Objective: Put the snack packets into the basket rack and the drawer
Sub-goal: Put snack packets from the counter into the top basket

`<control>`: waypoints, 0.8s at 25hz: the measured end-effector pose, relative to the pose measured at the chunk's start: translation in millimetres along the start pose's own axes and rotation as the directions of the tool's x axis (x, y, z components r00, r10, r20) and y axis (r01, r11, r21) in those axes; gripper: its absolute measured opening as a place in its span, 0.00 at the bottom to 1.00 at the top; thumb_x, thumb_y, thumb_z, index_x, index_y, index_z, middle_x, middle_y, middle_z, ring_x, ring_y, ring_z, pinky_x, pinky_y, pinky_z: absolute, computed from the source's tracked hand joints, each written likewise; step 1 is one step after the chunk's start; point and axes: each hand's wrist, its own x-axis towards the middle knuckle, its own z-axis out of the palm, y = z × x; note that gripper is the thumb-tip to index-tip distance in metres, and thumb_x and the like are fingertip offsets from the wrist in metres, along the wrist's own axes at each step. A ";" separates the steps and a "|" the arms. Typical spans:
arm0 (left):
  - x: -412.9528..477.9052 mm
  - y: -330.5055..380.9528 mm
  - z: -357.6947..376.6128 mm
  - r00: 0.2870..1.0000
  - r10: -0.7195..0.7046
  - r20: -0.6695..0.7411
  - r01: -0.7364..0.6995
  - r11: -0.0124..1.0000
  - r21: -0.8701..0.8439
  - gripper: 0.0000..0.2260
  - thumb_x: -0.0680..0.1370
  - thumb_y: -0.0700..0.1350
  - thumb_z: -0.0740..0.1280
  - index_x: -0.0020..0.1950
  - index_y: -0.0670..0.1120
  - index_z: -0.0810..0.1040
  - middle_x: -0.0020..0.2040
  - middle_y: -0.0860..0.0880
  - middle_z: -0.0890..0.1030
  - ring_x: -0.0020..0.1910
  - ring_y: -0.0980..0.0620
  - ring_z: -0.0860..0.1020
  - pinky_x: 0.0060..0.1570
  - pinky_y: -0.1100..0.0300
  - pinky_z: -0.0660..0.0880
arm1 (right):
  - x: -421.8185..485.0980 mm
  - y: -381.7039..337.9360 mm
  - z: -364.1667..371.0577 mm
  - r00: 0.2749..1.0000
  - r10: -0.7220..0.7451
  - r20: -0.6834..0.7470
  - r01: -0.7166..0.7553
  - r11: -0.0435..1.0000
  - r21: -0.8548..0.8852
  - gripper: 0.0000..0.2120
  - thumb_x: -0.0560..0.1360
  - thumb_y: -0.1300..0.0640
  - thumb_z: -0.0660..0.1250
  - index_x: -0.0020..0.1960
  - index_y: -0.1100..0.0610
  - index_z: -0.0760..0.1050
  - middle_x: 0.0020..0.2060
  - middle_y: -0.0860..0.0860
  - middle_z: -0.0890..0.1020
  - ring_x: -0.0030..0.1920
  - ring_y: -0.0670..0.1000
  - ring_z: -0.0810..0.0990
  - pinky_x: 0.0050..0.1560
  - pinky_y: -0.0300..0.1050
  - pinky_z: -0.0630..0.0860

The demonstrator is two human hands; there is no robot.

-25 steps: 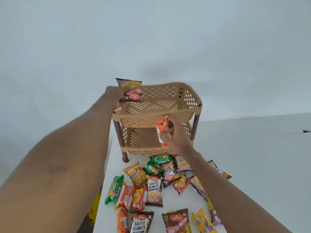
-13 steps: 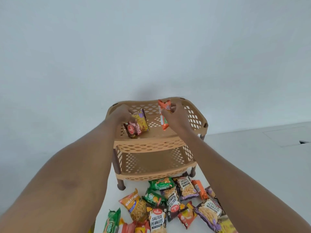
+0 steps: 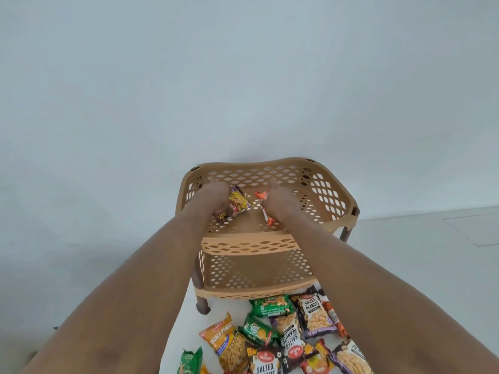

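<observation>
Placing packets in the top tier is the step in hand; the purple-and-yellow packet [image 3: 239, 205] sits just above the tier floor, my left hand [image 3: 214, 197] curled round it; my right hand [image 3: 278, 197] grips the orange packet [image 3: 266, 211]; both are inside the basket rack [image 3: 337, 190]. Next: release both; collect the loose packets [image 3: 283, 330] from the table [image 3: 224, 309]; no drawer is in view.

Single head-worn wide-angle view, facing forward and down over the person's outstretched arms [image 3: 135, 292]. Basket rack [image 3: 251, 244] centred, close. Plain wall [image 3: 243, 76] fills upper half. Desk [image 3: 229, 309] and packets [image 3: 313, 314] cropped at bottom edge.
</observation>
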 end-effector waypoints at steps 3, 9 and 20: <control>3.1 -14.0 9.4 0.999 0.049 -0.001 -0.049 0.998 0.030 0.36 0.76 0.41 0.75 0.81 0.57 0.66 0.78 0.41 0.67 0.77 0.41 0.67 0.72 0.46 0.71 | 6.3 -6.2 2.6 0.999 -0.009 0.053 0.014 0.995 -0.097 0.22 0.82 0.59 0.63 0.75 0.53 0.66 0.68 0.62 0.73 0.62 0.63 0.80 0.51 0.52 0.76; -2.4 -13.8 19.4 0.975 0.106 -0.193 -0.105 0.994 0.016 0.27 0.79 0.35 0.68 0.76 0.53 0.73 0.71 0.42 0.71 0.75 0.40 0.68 0.68 0.45 0.73 | 4.8 -6.9 7.4 0.963 -0.063 0.263 0.095 0.989 -0.110 0.35 0.78 0.56 0.73 0.80 0.46 0.62 0.76 0.62 0.58 0.53 0.60 0.81 0.46 0.48 0.79; -6.1 -5.9 27.3 0.981 0.091 -0.169 -0.095 0.995 -0.014 0.20 0.81 0.42 0.68 0.74 0.48 0.78 0.73 0.38 0.71 0.75 0.39 0.67 0.72 0.47 0.70 | 17.3 -8.8 14.1 0.990 -0.106 0.094 0.117 0.986 -0.117 0.23 0.79 0.64 0.71 0.73 0.53 0.73 0.76 0.61 0.61 0.63 0.63 0.79 0.63 0.51 0.76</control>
